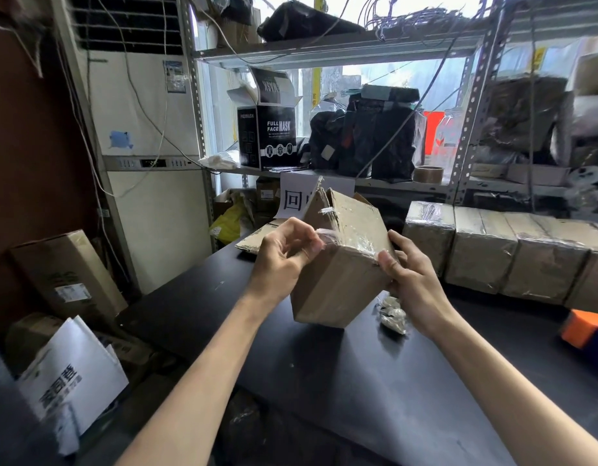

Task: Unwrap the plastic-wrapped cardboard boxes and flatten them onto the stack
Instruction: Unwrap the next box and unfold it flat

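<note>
a person's two bare forearms reached over a black table [324, 398], holding a small cardboard box [338, 287] tilted on one corner just above the tabletop. the left hand [280, 257] had its fingers curled, pinching a loose strip of clear plastic film [358, 235] at the box's upper edge; the right hand [415, 284] gripped the opposite corner, thumb pressed on the near face and fingers out of sight behind it. the box's far flaps stood open and ragged, and it looked empty, light and fairly stiff, though its worn edges would likely crush under a hard squeeze. the film appeared thin, clingy and slick, best taken at a lifted edge while the other hand braced a corner. a crumpled wad of plastic [391, 314] lay on the table just beside the right hand. further back, a row of wrapped boxes [492, 250] sat along the right, and a stack of flattened cardboard [253, 238] lay behind the left hand, below metal shelving [324, 55] crowded with a black mask box [267, 136].
</note>
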Tool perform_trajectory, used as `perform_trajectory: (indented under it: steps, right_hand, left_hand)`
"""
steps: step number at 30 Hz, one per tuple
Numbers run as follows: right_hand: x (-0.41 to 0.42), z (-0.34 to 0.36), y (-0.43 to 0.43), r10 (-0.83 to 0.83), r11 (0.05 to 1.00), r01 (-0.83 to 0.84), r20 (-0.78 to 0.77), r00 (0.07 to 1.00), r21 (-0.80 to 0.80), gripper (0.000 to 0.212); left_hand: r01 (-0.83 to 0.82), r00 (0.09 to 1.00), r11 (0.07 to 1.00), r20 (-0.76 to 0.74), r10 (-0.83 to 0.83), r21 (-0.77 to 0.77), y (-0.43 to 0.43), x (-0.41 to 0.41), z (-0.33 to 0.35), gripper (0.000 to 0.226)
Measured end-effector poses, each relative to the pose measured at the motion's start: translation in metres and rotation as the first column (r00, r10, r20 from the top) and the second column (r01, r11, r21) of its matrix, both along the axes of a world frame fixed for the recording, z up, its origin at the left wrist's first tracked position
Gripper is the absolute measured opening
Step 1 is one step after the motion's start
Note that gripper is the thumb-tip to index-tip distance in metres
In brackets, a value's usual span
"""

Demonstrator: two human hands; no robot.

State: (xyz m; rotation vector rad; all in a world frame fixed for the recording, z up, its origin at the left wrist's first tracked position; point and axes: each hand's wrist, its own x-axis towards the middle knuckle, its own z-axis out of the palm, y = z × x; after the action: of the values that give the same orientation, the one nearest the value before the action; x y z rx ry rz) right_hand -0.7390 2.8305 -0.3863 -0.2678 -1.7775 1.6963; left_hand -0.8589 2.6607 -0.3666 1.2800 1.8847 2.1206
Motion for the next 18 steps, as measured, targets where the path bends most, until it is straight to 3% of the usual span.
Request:
perform_trajectory:
  steps: [4, 8, 11, 13, 16, 18]
  right_hand:
    - [-0.003, -0.001, 0.001, -0.073, 0.997, 0.073, -0.005, 0.997, 0.040, 0.050]
    - [-0.007, 0.001, 0.002, -0.127, 0.992, 0.127, 0.004, 0.992, 0.022, 0.045]
    - [-0.008, 0.000, 0.007, -0.172, 0.985, 0.172, 0.009, 0.985, -0.033, 0.044]
    - [-0.007, -0.002, 0.009, -0.186, 0.979, 0.187, 0.015, 0.982, -0.078, 0.045]
    - [-0.002, -0.003, 0.005, -0.169, 0.984, 0.170, 0.020, 0.985, -0.052, 0.050]
    - [0.002, 0.000, -0.001, -0.120, 0.993, 0.120, 0.011, 0.993, -0.009, 0.052]
  left_hand:
    - [-0.015, 0.999, 0.999, -0.051, 0.017, 0.036, 0.000, 0.007, 0.002, 0.021]
    - [-0.037, 0.995, 0.997, -0.086, 0.043, 0.065, -0.004, 0.008, 0.010, 0.050]
    - [-0.050, 0.996, 0.997, -0.069, 0.054, 0.051, -0.007, 0.007, 0.016, 0.058]
    - [-0.087, 0.995, 0.996, -0.049, 0.086, -0.022, -0.008, 0.006, 0.014, 0.069]
    - [-0.060, 0.995, 0.953, -0.091, 0.034, -0.298, -0.002, 0.008, 0.000, 0.092]
    - [-0.060, 0.989, 0.954, -0.144, 0.018, -0.293, 0.006, 0.010, -0.013, 0.086]
